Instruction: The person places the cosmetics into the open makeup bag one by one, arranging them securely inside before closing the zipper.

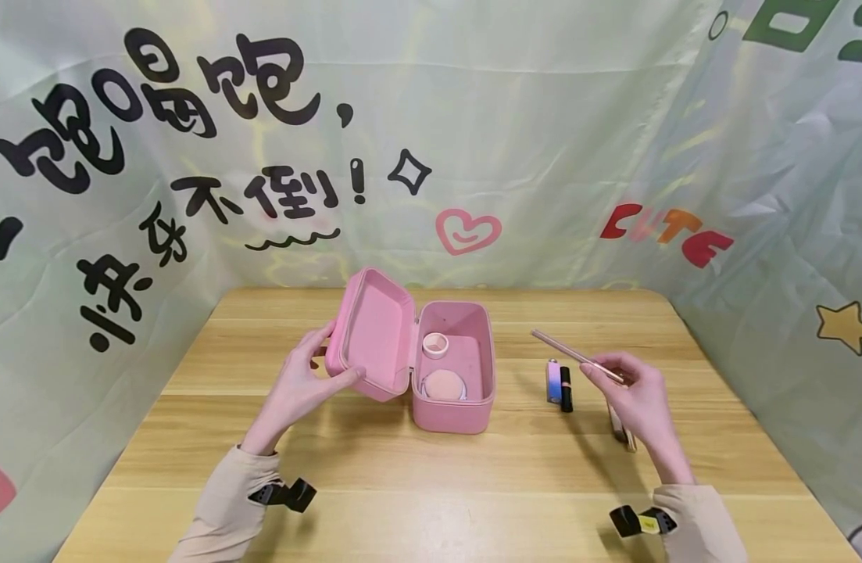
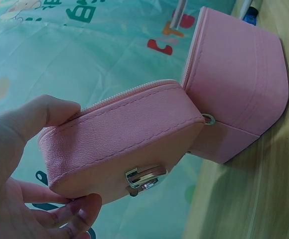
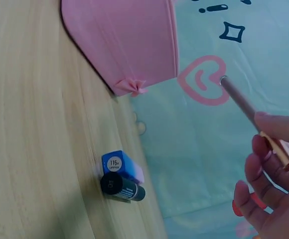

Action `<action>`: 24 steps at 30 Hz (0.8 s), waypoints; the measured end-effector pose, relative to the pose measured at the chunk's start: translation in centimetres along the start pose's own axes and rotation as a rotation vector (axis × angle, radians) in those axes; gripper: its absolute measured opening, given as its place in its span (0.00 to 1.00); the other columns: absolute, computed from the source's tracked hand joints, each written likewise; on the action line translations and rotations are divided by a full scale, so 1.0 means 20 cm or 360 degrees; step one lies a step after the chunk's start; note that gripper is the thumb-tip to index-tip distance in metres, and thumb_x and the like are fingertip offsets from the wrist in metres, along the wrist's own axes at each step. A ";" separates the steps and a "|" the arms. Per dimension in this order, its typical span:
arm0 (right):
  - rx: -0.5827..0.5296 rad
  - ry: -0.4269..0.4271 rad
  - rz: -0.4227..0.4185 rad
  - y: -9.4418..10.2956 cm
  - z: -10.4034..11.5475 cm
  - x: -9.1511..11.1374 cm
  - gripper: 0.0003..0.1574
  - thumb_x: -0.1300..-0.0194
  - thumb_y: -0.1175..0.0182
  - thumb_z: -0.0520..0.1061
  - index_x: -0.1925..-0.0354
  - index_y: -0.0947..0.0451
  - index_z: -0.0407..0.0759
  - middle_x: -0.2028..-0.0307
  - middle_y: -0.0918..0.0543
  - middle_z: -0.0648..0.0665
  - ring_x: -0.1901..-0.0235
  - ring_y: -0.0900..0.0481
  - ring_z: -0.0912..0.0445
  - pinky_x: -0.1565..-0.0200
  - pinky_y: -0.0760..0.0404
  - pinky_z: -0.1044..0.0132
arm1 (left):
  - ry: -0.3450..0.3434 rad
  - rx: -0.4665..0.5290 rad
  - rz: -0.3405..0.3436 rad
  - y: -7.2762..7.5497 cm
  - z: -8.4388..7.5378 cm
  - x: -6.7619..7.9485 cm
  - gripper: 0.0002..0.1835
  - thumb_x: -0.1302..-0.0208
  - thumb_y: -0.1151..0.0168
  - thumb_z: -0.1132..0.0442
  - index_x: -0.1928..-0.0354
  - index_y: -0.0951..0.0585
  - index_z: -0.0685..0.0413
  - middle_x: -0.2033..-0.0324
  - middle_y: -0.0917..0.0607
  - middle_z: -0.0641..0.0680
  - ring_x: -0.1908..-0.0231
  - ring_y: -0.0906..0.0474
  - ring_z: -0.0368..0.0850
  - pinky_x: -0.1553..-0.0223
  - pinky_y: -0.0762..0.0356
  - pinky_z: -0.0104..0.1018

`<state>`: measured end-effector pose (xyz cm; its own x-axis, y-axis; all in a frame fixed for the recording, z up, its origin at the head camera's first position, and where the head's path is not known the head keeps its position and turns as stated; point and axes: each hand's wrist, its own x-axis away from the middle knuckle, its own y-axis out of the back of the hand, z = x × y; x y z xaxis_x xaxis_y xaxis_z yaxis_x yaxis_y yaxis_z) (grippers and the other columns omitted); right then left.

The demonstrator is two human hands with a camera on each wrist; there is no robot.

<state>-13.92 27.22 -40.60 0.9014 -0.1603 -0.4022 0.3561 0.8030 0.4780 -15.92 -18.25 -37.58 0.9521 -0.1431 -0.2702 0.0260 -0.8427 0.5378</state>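
Observation:
A pink zippered cosmetic case [image 1: 453, 418] stands on the table with its lid [image 1: 377, 332] swung out to the left. My left hand [image 1: 297, 395] grips that lid, thumb on the rim and fingers behind it; the left wrist view shows a metal clasp [image 2: 147, 178] on its outer face. Inside the case lie a small pale ring-shaped item [image 1: 435, 345] and a round peach puff or compact [image 1: 443, 385]. To the right of the case, my right hand [image 1: 634, 399] pinches a slim rose-gold cosmetic pen [image 3: 241, 102], raised above the table and pointing toward the case.
A blue-and-pink lipstick box [image 1: 553, 381] and a black lipstick tube [image 1: 566, 389] lie side by side between case and right hand. Under that hand are slender dark and gold items [image 1: 619, 426], partly hidden. A printed cloth [image 1: 543, 156] hangs behind the wooden table [image 1: 431, 500].

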 end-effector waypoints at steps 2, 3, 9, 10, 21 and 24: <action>-0.0191 -0.0041 -0.0008 0.00 0.00 0.00 0.09 0.39 0.32 0.33 0.59 0.17 0.28 0.70 0.17 0.69 0.68 0.19 0.76 0.69 0.21 0.80 | 0.0004 -0.0004 0.0002 0.00 0.00 0.00 0.43 0.44 0.26 0.56 0.27 0.32 0.57 0.37 0.23 0.60 0.47 0.23 0.56 0.52 0.32 0.39; -0.0299 -0.0065 -0.0018 0.00 0.00 0.00 0.09 0.39 0.32 0.31 0.59 0.17 0.28 0.70 0.16 0.68 0.68 0.17 0.75 0.69 0.21 0.80 | 0.0012 0.0000 0.0006 0.00 0.00 0.00 0.43 0.44 0.26 0.56 0.27 0.32 0.57 0.37 0.23 0.60 0.46 0.23 0.56 0.51 0.32 0.40; -0.0744 -0.0151 -0.0048 0.01 0.01 -0.01 0.10 0.38 0.34 0.29 0.60 0.14 0.39 0.71 0.12 0.60 0.74 0.17 0.69 0.69 0.20 0.77 | 0.0014 0.0009 0.0010 0.00 -0.01 0.00 0.42 0.43 0.26 0.57 0.27 0.32 0.56 0.36 0.23 0.60 0.46 0.23 0.57 0.51 0.31 0.41; -0.0785 -0.0159 -0.0041 0.01 0.01 -0.01 0.10 0.38 0.34 0.29 0.60 0.14 0.39 0.72 0.12 0.59 0.75 0.17 0.68 0.69 0.20 0.76 | 0.0010 0.0012 0.0010 0.00 -0.01 0.00 0.42 0.43 0.26 0.57 0.27 0.32 0.56 0.36 0.23 0.60 0.46 0.23 0.57 0.50 0.31 0.41; -0.1077 -0.0084 0.0151 -0.01 0.08 -0.11 0.10 0.33 0.39 0.30 0.56 0.15 0.38 0.62 0.12 0.54 0.68 0.17 0.64 0.60 0.18 0.73 | 0.0014 0.0023 0.0018 0.00 -0.01 0.00 0.42 0.43 0.26 0.57 0.27 0.32 0.57 0.36 0.24 0.60 0.45 0.22 0.55 0.50 0.32 0.43; -0.1055 -0.0054 0.0225 -0.03 0.11 -0.16 0.09 0.32 0.39 0.32 0.55 0.16 0.37 0.60 0.13 0.55 0.65 0.17 0.64 0.59 0.17 0.73 | 0.0014 0.0018 0.0018 0.00 -0.01 0.00 0.42 0.43 0.26 0.57 0.27 0.32 0.58 0.36 0.24 0.60 0.45 0.22 0.56 0.51 0.32 0.42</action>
<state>-16.37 26.01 -37.80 0.9393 -0.0374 -0.3410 0.0178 0.9980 -0.0604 -15.81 -18.21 -37.39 0.9551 -0.1482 -0.2568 0.0116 -0.8468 0.5317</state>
